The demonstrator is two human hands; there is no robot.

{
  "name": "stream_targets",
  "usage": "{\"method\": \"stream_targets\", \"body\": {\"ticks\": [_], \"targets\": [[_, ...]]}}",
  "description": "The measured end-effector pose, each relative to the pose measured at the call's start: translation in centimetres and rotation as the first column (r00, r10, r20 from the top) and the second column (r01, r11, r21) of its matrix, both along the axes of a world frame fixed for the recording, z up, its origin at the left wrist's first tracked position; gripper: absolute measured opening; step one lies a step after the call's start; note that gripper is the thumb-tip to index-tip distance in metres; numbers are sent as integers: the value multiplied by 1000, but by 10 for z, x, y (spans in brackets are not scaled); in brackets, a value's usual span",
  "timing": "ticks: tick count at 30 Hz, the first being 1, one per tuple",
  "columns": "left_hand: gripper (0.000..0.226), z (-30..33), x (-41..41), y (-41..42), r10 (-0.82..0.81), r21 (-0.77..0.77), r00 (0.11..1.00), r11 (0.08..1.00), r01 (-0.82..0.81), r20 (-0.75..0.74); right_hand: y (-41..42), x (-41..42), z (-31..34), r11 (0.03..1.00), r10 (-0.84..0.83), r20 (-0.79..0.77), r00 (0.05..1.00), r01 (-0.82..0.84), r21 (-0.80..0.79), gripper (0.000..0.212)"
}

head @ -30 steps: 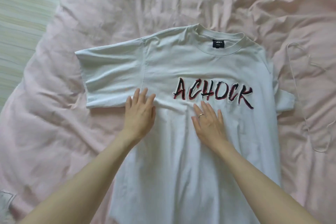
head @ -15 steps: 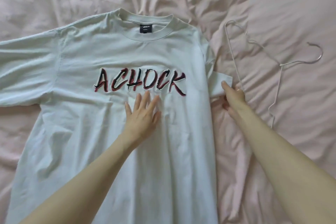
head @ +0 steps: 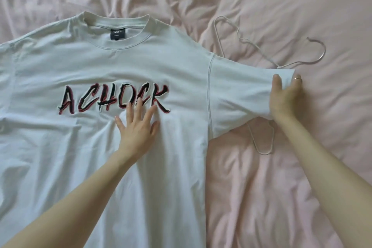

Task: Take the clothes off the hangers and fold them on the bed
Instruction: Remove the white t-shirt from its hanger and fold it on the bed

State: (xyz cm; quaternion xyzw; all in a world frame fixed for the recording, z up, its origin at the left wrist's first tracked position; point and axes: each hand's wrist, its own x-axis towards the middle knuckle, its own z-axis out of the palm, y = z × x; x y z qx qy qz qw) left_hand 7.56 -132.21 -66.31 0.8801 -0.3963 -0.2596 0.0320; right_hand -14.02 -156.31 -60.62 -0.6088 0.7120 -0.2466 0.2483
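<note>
**Sleeve Spread Over the Hanger: Snag Risk Ahead**

Lies face up on the pink bed [head: 281, 187]: white T-shirt [head: 100, 66], off its hanger [head: 261, 143], not yet folded. Pinned at the chest by the left hand [head: 136, 131], fingers [head: 138, 110] spread flat just below the lettering. Pulled outward at the sleeve [head: 241, 90] by the right hand [head: 281, 98], thumb on top of the cuff, other fingers apparently tucked beneath, pinching the hem. Rests partly under that sleeve: the wire hanger. Likely trouble: folding the sleeve inward with the wire beneath, catching the hem or dragging the hanger into the fold. Also possible: bunching the chest fabric through uneven pull, leaving creases.
</note>
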Motion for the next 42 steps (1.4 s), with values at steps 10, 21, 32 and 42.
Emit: {"method": "stream_targets", "body": {"ticks": [10,21,32,42], "targets": [[47,-1,-2,0,0,16,1000,1000,0,25,30,-30,-18,925,112,386,916,-238,297,57],[47,7,-4,16,-23,-4,1000,1000,23,9,43,-16,-6,957,271,-12,962,-268,105,42],[52,14,-23,49,-60,-10,998,998,60,28,69,-48,-13,992,95,-195,976,-75,105,32],[52,27,-69,134,-191,-14,982,982,191,-6,243,-47,-31,640,54,264,963,-236,731,33]]}}
